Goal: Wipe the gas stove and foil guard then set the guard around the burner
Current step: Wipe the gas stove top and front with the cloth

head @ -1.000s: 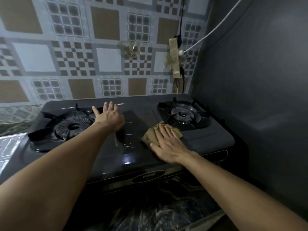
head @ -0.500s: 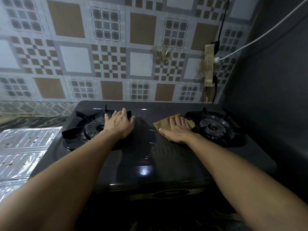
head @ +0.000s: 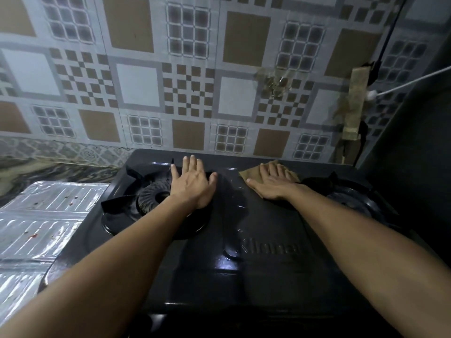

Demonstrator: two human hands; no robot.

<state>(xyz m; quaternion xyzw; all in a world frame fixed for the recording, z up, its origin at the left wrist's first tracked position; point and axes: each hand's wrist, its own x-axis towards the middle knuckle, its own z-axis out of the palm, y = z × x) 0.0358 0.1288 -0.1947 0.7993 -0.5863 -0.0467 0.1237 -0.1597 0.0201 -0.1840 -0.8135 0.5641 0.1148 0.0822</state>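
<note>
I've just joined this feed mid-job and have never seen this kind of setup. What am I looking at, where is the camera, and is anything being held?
There is no machine here: these are a person's two bare arms, filmed by one wide-angle camera worn on the head, looking forward and down. The dark surface is a two-burner gas stove against a tiled wall. The left hand lies flat and open beside the left burner. The right hand presses a brown cloth flat on the stove top, near the right burner; it is pressing rather than gripping. The shiny foil guard lies flat on the counter left of the stove, with spots on it.
</note>
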